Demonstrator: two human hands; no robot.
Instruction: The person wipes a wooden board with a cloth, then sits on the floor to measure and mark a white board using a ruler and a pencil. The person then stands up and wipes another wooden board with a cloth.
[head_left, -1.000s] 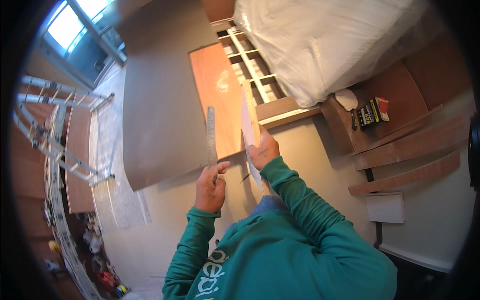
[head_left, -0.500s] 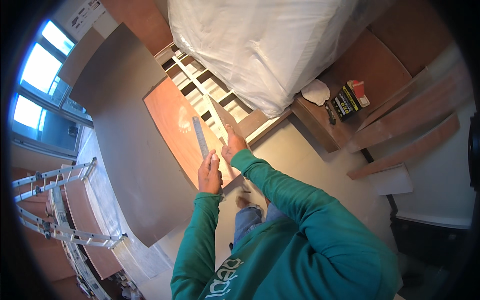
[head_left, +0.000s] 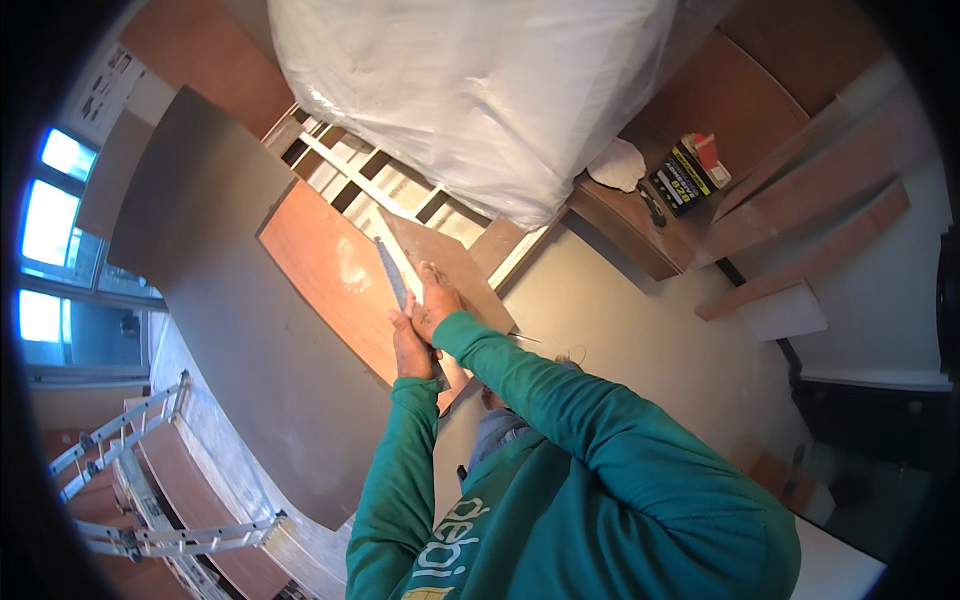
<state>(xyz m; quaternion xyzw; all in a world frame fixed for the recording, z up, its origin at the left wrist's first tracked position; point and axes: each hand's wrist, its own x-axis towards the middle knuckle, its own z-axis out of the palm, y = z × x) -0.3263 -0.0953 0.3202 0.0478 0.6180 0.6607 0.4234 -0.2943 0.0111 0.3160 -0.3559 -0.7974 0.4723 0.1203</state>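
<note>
My left hand (head_left: 411, 346) is closed round the lower end of a steel ruler (head_left: 391, 275), which points up and away from me. Beside it, my right hand (head_left: 437, 303) grips the near-left edge of a small brown board (head_left: 448, 260). This board is tilted, showing its flat face and a pale edge along the ruler. The two hands are close together and seem to touch. Beneath the ruler lies a reddish plywood panel (head_left: 325, 250) with a whitish smudge.
A large grey-brown sheet (head_left: 235, 290) lies left of the plywood. Beyond are a pale slatted frame (head_left: 350, 175) and a plastic-wrapped bulky item (head_left: 470, 100). A black-and-yellow tin (head_left: 688, 178) stands on a brown ledge (head_left: 625, 228). A folding ladder (head_left: 140, 425) is at lower left.
The brown board has been tilted so more of its face shows. My right hand has come nearer my left, and the ruler now shows narrower. The whole view has shifted slightly.
</note>
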